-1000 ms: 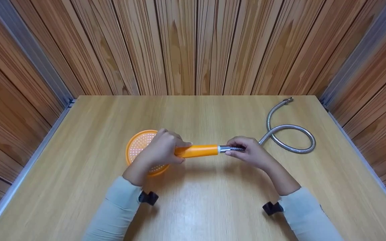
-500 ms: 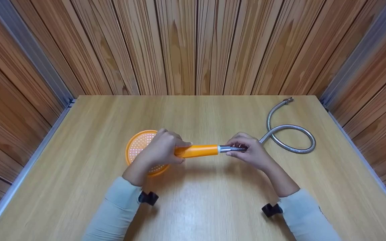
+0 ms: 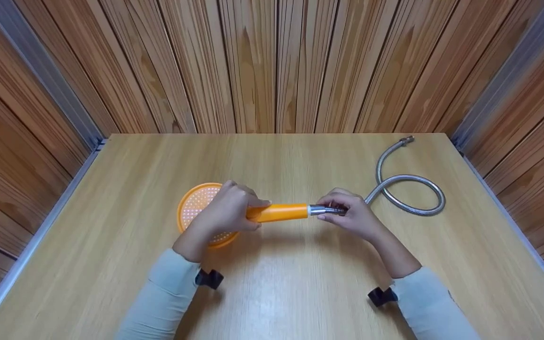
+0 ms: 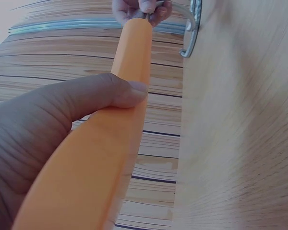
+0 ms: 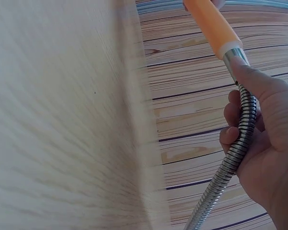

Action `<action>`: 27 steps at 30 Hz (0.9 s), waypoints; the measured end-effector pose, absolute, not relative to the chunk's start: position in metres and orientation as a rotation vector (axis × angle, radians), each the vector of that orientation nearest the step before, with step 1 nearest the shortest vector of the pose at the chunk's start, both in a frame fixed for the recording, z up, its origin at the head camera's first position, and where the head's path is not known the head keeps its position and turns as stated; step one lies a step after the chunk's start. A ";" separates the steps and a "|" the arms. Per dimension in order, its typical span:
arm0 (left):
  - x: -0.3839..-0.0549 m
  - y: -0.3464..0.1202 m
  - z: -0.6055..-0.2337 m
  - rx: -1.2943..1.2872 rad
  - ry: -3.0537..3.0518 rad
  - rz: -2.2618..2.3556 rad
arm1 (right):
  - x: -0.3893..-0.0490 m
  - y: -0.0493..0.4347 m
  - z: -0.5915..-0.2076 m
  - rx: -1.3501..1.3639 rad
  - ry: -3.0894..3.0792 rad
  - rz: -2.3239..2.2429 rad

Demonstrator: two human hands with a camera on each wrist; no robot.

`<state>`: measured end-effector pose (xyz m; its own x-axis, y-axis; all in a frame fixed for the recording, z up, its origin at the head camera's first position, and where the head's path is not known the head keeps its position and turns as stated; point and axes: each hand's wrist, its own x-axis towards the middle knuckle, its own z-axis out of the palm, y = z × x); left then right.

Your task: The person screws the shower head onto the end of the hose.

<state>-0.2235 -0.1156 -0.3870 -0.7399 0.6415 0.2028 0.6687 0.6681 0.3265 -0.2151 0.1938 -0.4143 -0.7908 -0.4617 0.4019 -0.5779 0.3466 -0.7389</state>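
An orange shower head (image 3: 281, 213) lies across the middle of the head view, its round perforated face (image 3: 199, 200) at the left. My left hand (image 3: 227, 210) grips its handle near the face; the thumb presses along the handle in the left wrist view. At the handle's right end, beside a white ring, sits a chrome connector (image 3: 318, 210) of a flexible metal hose (image 5: 233, 158). My right hand (image 3: 347, 212) pinches that connector between thumb and fingers, with the ribbed hose running through the palm. Whether the threads are engaged is hidden.
The rest of the hose curls in a loop (image 3: 418, 178) at the right of the wooden table (image 3: 272, 293); its free end fitting (image 3: 406, 140) lies near the back edge. Wood-plank walls (image 3: 253, 66) stand behind and at both sides.
The right hand's fingers and wrist shift slightly around the connector. The left hand and the shower head stay in place.
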 end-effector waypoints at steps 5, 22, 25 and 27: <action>-0.224 -0.115 -0.387 -1.117 -2.789 -0.592 | -0.226 0.202 -0.434 0.923 -2.566 1.467; -0.223 -0.117 -0.387 -1.121 -2.775 -0.602 | -0.209 0.192 -0.407 0.890 -2.512 1.386; -0.223 -0.117 -0.387 -1.117 -2.780 -0.572 | -0.213 0.194 -0.414 0.894 -2.509 1.323; -0.222 -0.117 -0.387 -1.109 -2.787 -0.555 | -0.217 0.195 -0.421 0.899 -2.496 1.298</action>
<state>-0.2224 -0.1172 -0.3867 -0.7320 0.6466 0.2149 0.6795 0.6700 0.2990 -0.2171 0.1955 -0.4207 -0.7988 -0.4276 0.4232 -0.5920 0.4337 -0.6793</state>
